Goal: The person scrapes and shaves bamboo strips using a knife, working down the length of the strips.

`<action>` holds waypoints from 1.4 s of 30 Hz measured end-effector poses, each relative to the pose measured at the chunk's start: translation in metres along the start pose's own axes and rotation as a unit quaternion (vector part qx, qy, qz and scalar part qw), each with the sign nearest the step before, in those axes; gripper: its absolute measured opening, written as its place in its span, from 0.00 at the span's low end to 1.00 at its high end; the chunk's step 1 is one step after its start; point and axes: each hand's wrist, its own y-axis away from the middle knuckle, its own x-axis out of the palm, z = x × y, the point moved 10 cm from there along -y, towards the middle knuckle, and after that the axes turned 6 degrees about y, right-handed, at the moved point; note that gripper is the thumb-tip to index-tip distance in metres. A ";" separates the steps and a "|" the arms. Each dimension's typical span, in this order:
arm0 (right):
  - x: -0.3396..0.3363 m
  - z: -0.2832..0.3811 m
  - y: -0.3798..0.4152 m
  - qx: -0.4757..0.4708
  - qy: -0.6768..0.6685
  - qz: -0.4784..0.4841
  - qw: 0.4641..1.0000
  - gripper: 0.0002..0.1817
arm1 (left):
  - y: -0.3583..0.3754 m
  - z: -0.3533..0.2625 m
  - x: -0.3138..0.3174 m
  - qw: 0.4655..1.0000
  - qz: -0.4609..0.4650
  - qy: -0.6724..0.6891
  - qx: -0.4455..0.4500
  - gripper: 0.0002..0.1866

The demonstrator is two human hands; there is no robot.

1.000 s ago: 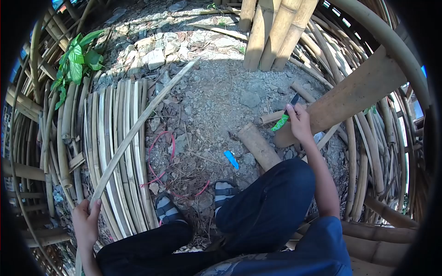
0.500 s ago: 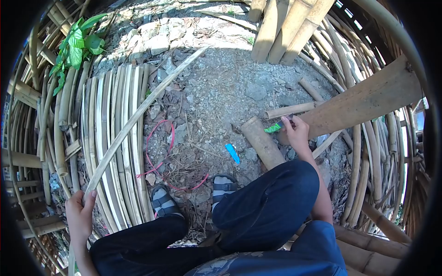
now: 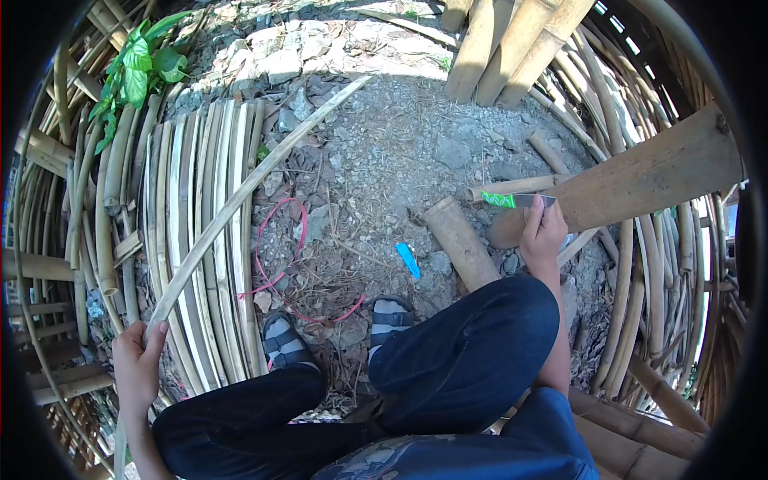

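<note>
My left hand (image 3: 138,362), at the lower left, is closed around a long split bamboo strip (image 3: 240,200) that slants up and away to the right. In my right hand (image 3: 544,232), raised above my right knee, is a knife (image 3: 498,199) with a green patterned handle. Its handle points left, and my fingers pinch it at the grey blade end. Just behind that hand a thick bamboo pole (image 3: 640,182) leans in from the right. Below the knife lies a short bamboo piece (image 3: 462,244) on the ground.
A row of split bamboo strips (image 3: 200,240) lies at the left. Pink twine (image 3: 282,276) loops on the ground near my sandals (image 3: 286,342), and a blue scrap (image 3: 408,260) lies beyond them. Bamboo poles (image 3: 512,56) stand at the back. More bamboo lines both sides.
My right hand has shifted right and turned the knife, so its handle now points left and the blade shows. My left hand keeps hold of the strip, nearly still.
</note>
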 end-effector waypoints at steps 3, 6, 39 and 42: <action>0.066 -0.030 0.049 -0.022 0.111 0.098 0.989 0.11 | 0.000 0.005 0.003 1.000 0.007 0.003 0.003 0.27; 0.094 -0.043 0.085 -0.040 0.069 0.116 0.990 0.14 | 0.001 0.001 0.003 1.000 0.009 0.005 0.001 0.27; 0.076 -0.026 0.081 -0.077 0.160 0.138 0.974 0.15 | 0.001 0.002 0.009 1.000 0.025 -0.015 -0.002 0.26; 0.048 -0.030 0.052 -0.006 0.138 0.100 0.985 0.19 | -0.006 0.012 0.010 1.000 0.023 -0.012 0.007 0.26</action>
